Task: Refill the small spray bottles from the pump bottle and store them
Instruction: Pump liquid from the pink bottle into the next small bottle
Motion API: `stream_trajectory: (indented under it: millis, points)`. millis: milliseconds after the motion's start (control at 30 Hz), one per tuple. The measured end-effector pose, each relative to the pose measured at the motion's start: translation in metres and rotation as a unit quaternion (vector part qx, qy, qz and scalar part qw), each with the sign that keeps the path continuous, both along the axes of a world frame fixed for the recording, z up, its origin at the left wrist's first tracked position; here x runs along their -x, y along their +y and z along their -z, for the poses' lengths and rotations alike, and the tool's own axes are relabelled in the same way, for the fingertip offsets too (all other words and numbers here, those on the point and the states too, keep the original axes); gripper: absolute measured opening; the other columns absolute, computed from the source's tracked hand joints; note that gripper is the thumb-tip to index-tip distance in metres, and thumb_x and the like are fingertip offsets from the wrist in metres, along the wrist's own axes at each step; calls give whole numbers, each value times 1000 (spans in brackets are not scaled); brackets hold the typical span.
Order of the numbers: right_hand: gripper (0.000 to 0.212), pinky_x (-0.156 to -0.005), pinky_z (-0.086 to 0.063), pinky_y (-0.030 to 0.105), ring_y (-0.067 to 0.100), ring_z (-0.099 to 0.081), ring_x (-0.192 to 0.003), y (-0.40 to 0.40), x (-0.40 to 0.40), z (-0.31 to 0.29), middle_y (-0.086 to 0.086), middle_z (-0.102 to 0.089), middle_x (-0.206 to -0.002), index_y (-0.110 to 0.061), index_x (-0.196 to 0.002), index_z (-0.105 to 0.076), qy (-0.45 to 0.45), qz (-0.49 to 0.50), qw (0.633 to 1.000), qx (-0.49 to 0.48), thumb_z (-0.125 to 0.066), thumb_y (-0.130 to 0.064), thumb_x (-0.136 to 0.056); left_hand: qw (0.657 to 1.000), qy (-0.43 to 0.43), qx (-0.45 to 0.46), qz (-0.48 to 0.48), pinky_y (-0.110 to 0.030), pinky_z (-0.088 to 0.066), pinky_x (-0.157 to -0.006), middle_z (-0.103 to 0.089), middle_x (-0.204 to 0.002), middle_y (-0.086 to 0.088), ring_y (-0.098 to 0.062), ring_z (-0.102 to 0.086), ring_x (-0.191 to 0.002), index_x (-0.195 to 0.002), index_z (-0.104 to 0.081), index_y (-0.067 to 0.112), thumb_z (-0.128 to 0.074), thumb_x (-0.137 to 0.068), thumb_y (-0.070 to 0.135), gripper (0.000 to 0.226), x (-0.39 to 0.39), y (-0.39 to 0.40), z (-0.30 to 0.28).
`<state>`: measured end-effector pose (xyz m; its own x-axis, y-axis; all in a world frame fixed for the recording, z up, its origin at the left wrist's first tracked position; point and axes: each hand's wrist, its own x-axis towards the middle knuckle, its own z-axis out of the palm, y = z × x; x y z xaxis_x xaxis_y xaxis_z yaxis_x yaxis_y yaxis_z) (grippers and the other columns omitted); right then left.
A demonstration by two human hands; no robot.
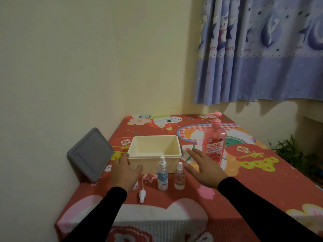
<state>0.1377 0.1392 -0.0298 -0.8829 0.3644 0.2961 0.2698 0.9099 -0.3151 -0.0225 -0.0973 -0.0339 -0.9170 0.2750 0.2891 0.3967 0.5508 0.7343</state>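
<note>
A pink pump bottle (215,145) stands at the right of the patterned table. In front of an empty cream box (178,145) stand two capped small spray bottles: a blue-labelled one (162,175) and a shorter clear one (179,177). A loose white spray head (142,196) with its tube lies on the cloth. My left hand (125,172) is curled around a third small bottle (135,186), which it mostly hides. My right hand (202,165) hovers open, fingers spread, between the clear bottle and the pump bottle, touching neither.
A grey lid (90,154) leans against the wall left of the box. The table sits in a room corner, with a blue curtain (258,49) above its right side and a green plant (293,152) beyond the right edge.
</note>
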Motion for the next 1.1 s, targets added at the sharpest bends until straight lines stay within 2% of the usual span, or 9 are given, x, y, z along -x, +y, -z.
stream_trajectory:
  millis: [100, 200, 367, 467, 600, 733, 867, 967, 1100]
  points:
    - [70, -115, -28, 35, 17, -26, -146, -4, -2, -1, -1, -23, -160, -31, -152, -22, 2, -9, 1000, 4, -33, -65, -93, 998, -67, -14, 11, -31, -40, -71, -57, -102, 0, -21, -56, -88, -108, -51, 19, -75, -69, 33, 48, -2, -9, 15]
    - [69, -114, -28, 34, 17, -26, -146, -5, -4, -5, -1, -23, -160, -30, -152, -22, 4, -12, 1000, 5, -34, -64, -93, 993, -111, -33, 12, -30, -43, -63, -65, -88, 1, -22, -63, -81, -98, -52, 19, -72, -73, 21, 32, -3, -11, 31]
    - [68, -111, -33, 33, 17, -36, -140, 6, -6, -18, -2, -27, -158, -26, -151, -28, 29, -2, 1000, 1, -38, -61, -93, 997, -74, -30, 20, -33, -43, -65, -64, -80, 0, -27, -63, -80, -93, -54, 18, -58, -87, 18, 8, 2, -10, 34]
    - [64, -111, -31, 33, 16, -32, -142, 16, -7, -30, -3, -28, -157, -28, -150, -29, 47, 11, 999, 0, -38, -60, -94, 999, -33, -34, 22, -33, -42, -62, -62, -83, -1, -25, -59, -77, -95, -53, 21, -57, -88, 28, 11, 5, -8, 18]
    - [59, -109, -33, 34, 16, -38, -138, 35, -3, -58, 0, -39, -152, -25, -145, -39, 103, 29, 994, -26, -39, -57, -95, 993, 17, -94, 69, -39, -48, -66, -64, -81, -1, -23, -61, -77, -90, -53, 23, -66, -78, 20, 18, 11, 9, -25]
    - [60, -107, -37, 37, 19, -43, -134, 55, 3, -92, 4, -47, -146, -18, -140, -47, 157, 48, 985, -44, -36, -56, -95, 981, 37, -129, 137, -25, -45, -56, -64, -84, 11, -5, -61, -74, -92, -53, 33, -68, -75, 23, 24, 9, 48, -67]
    - [52, -105, -39, 37, 25, -50, -127, 76, 15, -117, 9, -52, -140, -11, -135, -52, 195, 85, 977, -30, -44, -46, -97, 967, 26, -100, 234, -29, -50, -63, -64, -90, 7, -11, -62, -79, -96, -52, 28, -64, -78, 23, 22, 5, 99, -89]
    - [47, -103, -38, 36, 28, -51, -125, 98, 27, -132, 11, -53, -139, -11, -135, -53, 191, 116, 975, -3, -42, -40, -99, 951, 21, -74, 301, -26, -46, -61, -64, -90, 8, -11, -62, -76, -103, -52, 29, -62, -81, 23, 25, 2, 138, -95]
    - [42, -94, -39, 35, 32, -55, -115, 123, 42, -146, 14, -61, -126, -9, -124, -60, 183, 142, 971, 63, -38, -37, -101, 944, 33, -34, 328, -26, -46, -71, -63, -99, 3, -14, -60, -85, -109, -54, 23, -59, -85, 24, 25, 3, 181, -93]
